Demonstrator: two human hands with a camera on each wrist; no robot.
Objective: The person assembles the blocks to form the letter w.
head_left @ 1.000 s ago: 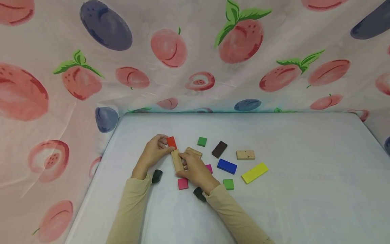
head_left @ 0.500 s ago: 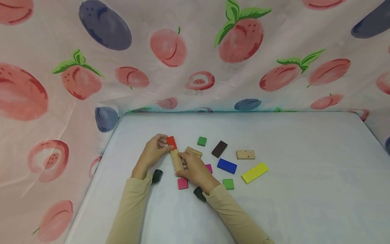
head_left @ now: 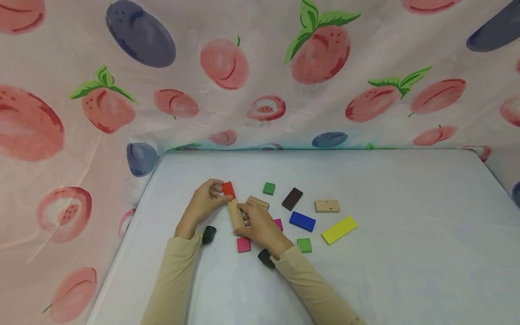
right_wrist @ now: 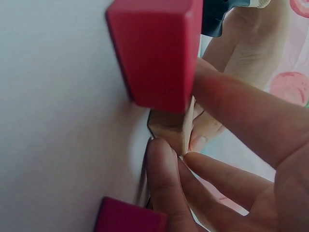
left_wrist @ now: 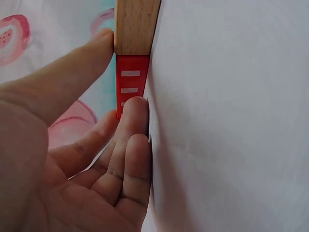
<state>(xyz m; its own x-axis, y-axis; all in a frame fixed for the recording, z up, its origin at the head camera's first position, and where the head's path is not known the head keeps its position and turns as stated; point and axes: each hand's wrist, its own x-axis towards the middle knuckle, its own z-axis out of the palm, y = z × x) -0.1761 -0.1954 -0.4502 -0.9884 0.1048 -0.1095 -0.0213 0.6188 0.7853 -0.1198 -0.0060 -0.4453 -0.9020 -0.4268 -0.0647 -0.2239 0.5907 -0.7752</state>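
Overhead: left hand (head_left: pixel 205 204) pinching red block (head_left: pixel 228 189), right hand (head_left: pixel 260 227) gripping plain wooden block (head_left: pixel 235 213), end to end on white table (head_left: pixel 406 253). Left wrist: thumb and fingers clamped on red block (left_wrist: pixel 131 87). Right wrist: fingertips closed on wooden block (right_wrist: pixel 170 129), pink block (right_wrist: pixel 154 50) adjacent.

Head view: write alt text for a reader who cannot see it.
On a white table, a person's left hand holds a red block end to end against a plain wooden block gripped by the right hand. Green, brown, blue, yellow, pink and other wooden blocks lie scattered to the right, before a fruit-printed cloth.
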